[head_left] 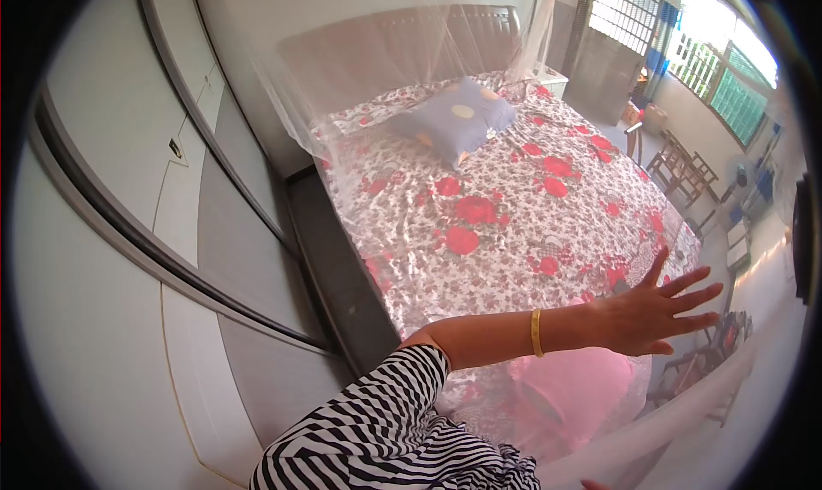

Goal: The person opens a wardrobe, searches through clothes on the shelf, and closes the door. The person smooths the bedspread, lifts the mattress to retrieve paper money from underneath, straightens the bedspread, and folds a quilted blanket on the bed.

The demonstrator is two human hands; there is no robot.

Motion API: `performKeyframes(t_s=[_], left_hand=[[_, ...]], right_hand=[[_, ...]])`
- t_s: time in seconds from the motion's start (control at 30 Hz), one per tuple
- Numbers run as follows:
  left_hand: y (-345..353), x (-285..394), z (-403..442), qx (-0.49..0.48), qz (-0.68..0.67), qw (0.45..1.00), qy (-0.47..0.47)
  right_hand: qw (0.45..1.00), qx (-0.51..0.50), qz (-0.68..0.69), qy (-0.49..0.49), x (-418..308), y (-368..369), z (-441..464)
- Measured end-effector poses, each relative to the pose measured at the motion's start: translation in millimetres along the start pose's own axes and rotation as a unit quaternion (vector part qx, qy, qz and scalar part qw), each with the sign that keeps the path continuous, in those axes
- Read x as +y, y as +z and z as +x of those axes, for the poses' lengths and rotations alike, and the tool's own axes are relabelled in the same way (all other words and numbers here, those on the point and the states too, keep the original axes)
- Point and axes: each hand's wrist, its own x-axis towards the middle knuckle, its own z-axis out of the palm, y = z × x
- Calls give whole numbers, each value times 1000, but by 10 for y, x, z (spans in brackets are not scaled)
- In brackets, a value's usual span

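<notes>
my left hand (646,319), grip spread wide, extends over the bed (505,263), near the net (664,431) draped about it; my right hand (592,485) barely shows, its grip i cannot tell.

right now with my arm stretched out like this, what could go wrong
The bracelet on your left arm could snag the net, which hangs close by. Your left hand is spread wide, so a quick sweep might tug the thin mesh. The pink cloth at the near end of the bed might slip if dragged.
</notes>
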Motion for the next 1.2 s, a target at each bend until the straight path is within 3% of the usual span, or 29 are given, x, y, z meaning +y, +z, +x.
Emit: performKeyframes(t_s=[0.2,0.23,0.27,0.33,0.4,0.47,0.53,0.6,0.67,0.73,0.87,0.93,0.97,1.0,1.1,1.17,1.2], left_hand=[[-16,-171,53,59,22,997,53],[5,-194,88,75,37,995,63],[3,-216,114,78,45,994,54],[-3,-198,129,87,44,992,76],[-72,-209,89,89,42,992,79],[-151,-227,47,52,-69,991,98],[-251,-247,-9,41,-117,987,103],[-444,-250,-118,90,-105,979,150],[-635,-344,-250,72,-145,970,181],[-865,-469,-474,66,-193,958,203],[-1796,-700,-1378,-173,-376,908,63],[-1794,-756,-2005,54,-478,875,-44],[-1816,-811,-2288,62,-524,842,-107],[-1824,-871,-2555,67,-568,803,-170],[-1662,-908,-3171,29,-552,795,-248],[-1644,-927,-3378,-97,-528,756,-374],[-1603,-930,-3456,-89,-528,755,-379]], right_hand=[[990,-68,53,-111,213,1026,1180],[979,-85,4,-183,215,1180,1360],[960,-98,-41,-259,133,1335,1580],[931,-150,2,-334,-209,1577,1928],[892,-156,-114,-409,-534,1925,2374],[902,-74,9,-425,-984,2107,2675],[798,-46,-142,-583,-1505,2287,3137],[772,41,-255,-581,-1951,2533,3696],[765,152,-357,-514,-2196,2607,4198],[830,190,-307,-425,-2192,2651,4699],[835,171,-437,-288,-2160,2344,5018],[824,183,-469,-262,-2137,2268,5092],[844,171,-435,-262,-2176,2229,5092],[831,197,-448,-266,-2132,2248,5163],[835,192,-429,-286,-2134,2270,5176],[846,217,-418,-250,-2237,2290,5187],[845,210,-419,-258,-2233,2309,5201]])
